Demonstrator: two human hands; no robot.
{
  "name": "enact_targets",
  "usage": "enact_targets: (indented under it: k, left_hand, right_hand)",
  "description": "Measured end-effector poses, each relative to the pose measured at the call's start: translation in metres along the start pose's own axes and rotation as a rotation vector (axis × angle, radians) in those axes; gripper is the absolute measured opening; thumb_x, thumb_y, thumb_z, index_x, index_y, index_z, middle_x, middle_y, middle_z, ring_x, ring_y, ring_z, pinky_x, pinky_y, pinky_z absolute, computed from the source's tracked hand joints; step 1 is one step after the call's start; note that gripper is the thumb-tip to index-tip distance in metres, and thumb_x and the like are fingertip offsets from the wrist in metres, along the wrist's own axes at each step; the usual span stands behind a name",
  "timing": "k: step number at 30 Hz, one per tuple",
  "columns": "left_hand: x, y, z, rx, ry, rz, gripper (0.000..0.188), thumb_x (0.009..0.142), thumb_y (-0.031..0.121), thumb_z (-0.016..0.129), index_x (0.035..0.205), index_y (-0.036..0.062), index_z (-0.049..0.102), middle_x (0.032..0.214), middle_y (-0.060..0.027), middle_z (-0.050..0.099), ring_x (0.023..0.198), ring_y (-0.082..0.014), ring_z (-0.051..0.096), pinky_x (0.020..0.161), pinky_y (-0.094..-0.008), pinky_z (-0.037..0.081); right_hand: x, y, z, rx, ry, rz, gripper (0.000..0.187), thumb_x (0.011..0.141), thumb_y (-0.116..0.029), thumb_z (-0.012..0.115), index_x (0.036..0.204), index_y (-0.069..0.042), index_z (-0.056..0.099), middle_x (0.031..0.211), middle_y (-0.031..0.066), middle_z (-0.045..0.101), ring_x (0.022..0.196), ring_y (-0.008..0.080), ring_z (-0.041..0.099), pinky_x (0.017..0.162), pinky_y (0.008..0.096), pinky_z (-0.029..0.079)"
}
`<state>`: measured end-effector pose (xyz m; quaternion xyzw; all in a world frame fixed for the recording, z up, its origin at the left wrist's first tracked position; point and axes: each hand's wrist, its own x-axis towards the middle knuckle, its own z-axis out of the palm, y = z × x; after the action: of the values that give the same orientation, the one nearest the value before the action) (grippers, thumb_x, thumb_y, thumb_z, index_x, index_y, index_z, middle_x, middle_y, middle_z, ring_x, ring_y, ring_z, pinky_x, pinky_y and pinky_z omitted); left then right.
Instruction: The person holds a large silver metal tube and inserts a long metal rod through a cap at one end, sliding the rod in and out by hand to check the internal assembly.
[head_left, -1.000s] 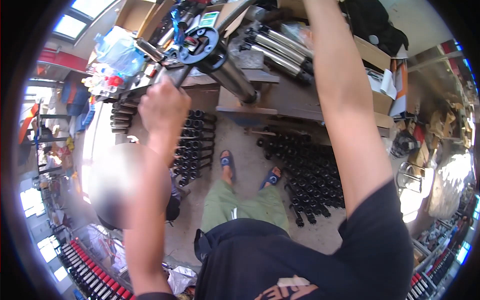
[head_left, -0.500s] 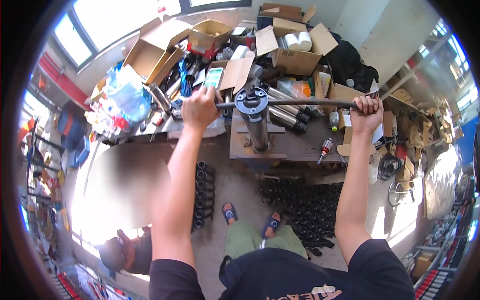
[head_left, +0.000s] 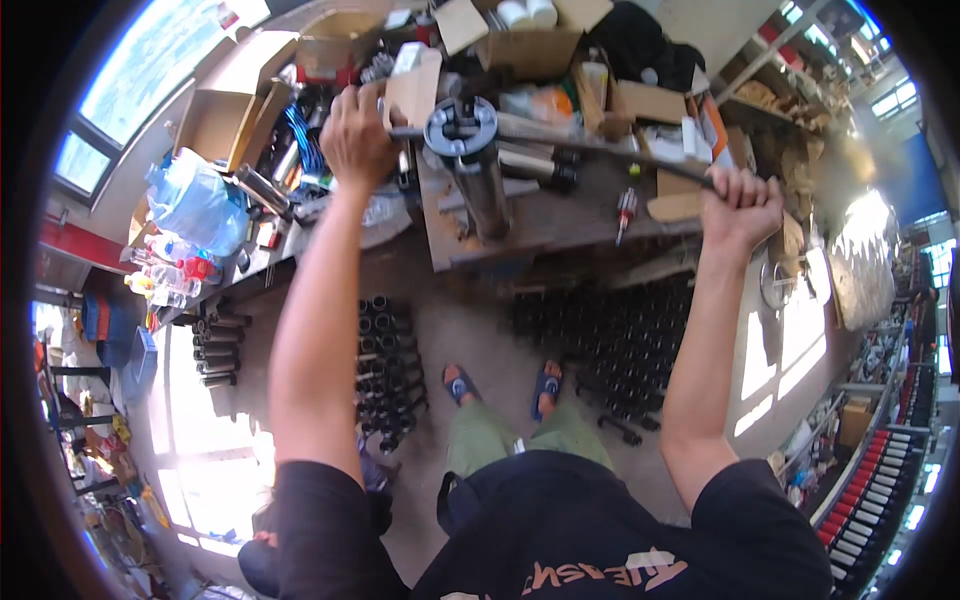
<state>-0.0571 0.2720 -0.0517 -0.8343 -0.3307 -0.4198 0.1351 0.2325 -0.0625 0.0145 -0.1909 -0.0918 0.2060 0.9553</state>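
Note:
My left hand (head_left: 357,137) has its fingers wrapped round the left end of a long dark metal bar (head_left: 640,158). Far to the right, my right hand (head_left: 742,210) grips the bar's other end. Between them the bar crosses the top of an upright metal cylinder (head_left: 482,195), at a grey round collar (head_left: 481,138) with holes in it. The cylinder stands at the front edge of a workbench (head_left: 590,235); how it is held at the bottom is blurred. Both arms are stretched forward, and the bar slopes toward me on its right side.
Open cardboard boxes (head_left: 215,125) and loose parts crowd the bench's back. A small red-and-silver part (head_left: 626,212) lies at the front right. Rows of black tubular parts (head_left: 610,340) cover the floor under the bench. A large blue-tinted bottle (head_left: 200,205) stands at the left.
The bar has turned from nearly level to sloping, its right end nearer me. Both hands keep their grip. The whole view has shifted, with the bench now higher and further left.

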Motion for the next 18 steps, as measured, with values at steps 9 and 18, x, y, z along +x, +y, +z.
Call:
enact_targets:
  k: [9, 18]
  left_hand:
    - [-0.029, 0.119, 0.050, -2.209, -0.023, -2.723, 0.036, 0.090, 0.043, 0.061, 0.101, 0.0089, 0.066, 0.104, -0.0099, 0.066, 0.092, -0.0268, 0.064, 0.079, -0.0433, 0.059]
    - [-0.024, 0.168, 0.029, -2.215, 0.068, -2.147, 0.031, 0.094, 0.039, 0.050, 0.103, 0.0164, 0.071, 0.099, -0.0014, 0.073, 0.089, -0.0209, 0.068, 0.072, -0.0375, 0.057]
  right_hand:
    - [0.099, -0.048, -0.065, 0.209, 0.255, 0.194, 0.046, 0.095, -0.033, 0.042, 0.055, -0.021, 0.024, 0.049, -0.0075, 0.021, 0.042, 0.0111, 0.020, 0.047, 0.0299, 0.021]
    - [0.078, -0.243, -0.141, -0.056, -0.123, -0.353, 0.049, 0.099, -0.035, 0.047, 0.056, -0.020, 0.029, 0.050, -0.0048, 0.023, 0.041, 0.0107, 0.020, 0.041, 0.0278, 0.019]
